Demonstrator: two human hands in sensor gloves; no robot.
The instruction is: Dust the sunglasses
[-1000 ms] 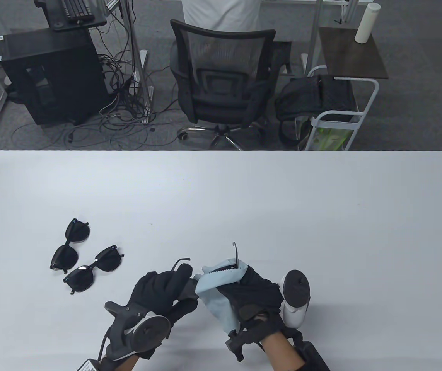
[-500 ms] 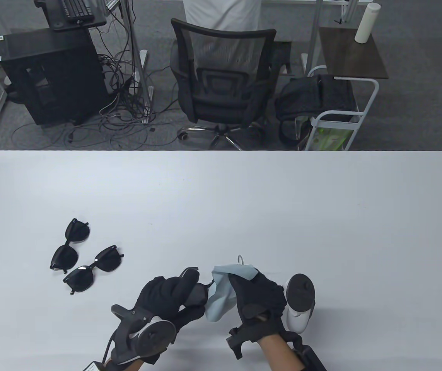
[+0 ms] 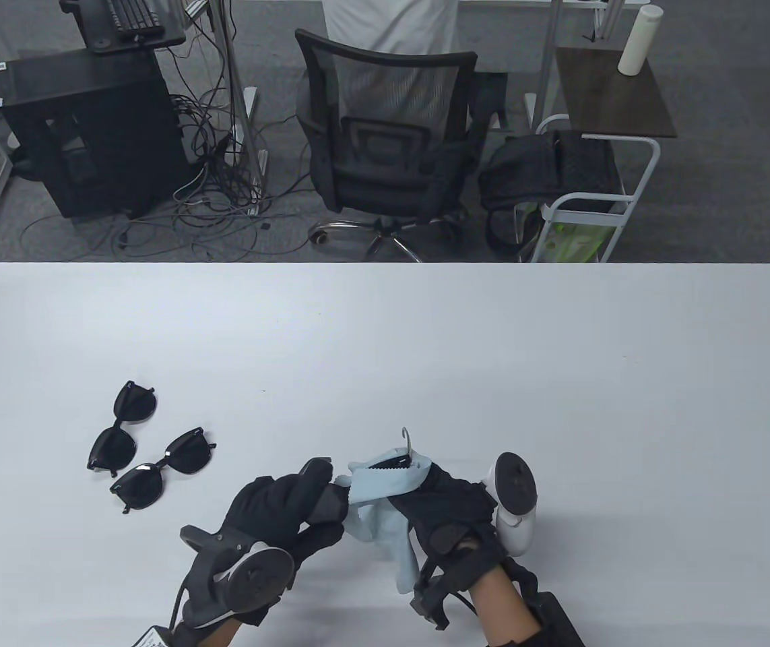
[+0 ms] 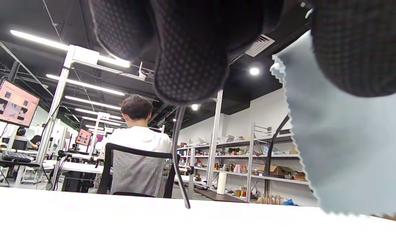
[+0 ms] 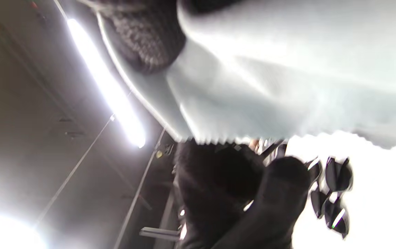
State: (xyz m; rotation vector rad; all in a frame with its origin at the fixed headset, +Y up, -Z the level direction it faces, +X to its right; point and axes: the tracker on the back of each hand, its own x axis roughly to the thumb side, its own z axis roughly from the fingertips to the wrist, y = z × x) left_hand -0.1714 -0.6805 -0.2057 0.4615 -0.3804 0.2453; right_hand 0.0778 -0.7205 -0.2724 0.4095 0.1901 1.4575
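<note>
Gripped at one end by the left hand (image 3: 283, 502), the sunglasses (image 3: 334, 502) are steadied so the right hand (image 3: 442, 502) can rub them through the cloth (image 3: 374, 502) – one temple tip hooks up just beyond it. Two spare pairs (image 3: 139, 451) lie well left of the grip.

Left wrist view: fingers (image 4: 191, 62) curl down, a temple hanging below; cloth (image 4: 350, 148) drapes alongside.

Right wrist view – blurred: cloth (image 5: 287, 76) folds over the fingers, the left glove (image 5: 239, 197) below.
</note>
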